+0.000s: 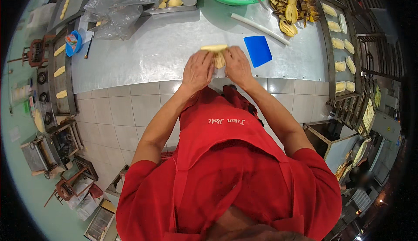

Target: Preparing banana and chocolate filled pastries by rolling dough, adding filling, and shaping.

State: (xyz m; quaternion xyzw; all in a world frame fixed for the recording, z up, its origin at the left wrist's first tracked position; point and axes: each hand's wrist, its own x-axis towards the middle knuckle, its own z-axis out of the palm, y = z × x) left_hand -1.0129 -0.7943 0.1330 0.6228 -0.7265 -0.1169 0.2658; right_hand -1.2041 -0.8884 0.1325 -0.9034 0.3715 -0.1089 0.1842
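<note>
A small piece of pale yellow dough (pixel 219 60) lies on the metal table near its front edge. Its far edge is curled into a roll (pixel 214 48), and a flatter flap hangs toward me. My left hand (pixel 198 68) is closed on the dough's left side with bent fingers. On the right side, my right hand (pixel 237 67) grips it the same way. The fingers partly hide both ends. Just right of my right hand lies a flat blue dough scraper (pixel 258 51). Beyond it, a white rod (pixel 260 29) rests at a slant.
A green basin (pixel 237 0) of dark brown filling with a spoon stands at the back, beside peeled bananas and skins (pixel 291 10). Trays of shaped dough flank the table, left (pixel 65 104) and right (pixel 334 58). Clear plastic sheeting (pixel 117 10) and a blue bowl (pixel 78 42) sit at left.
</note>
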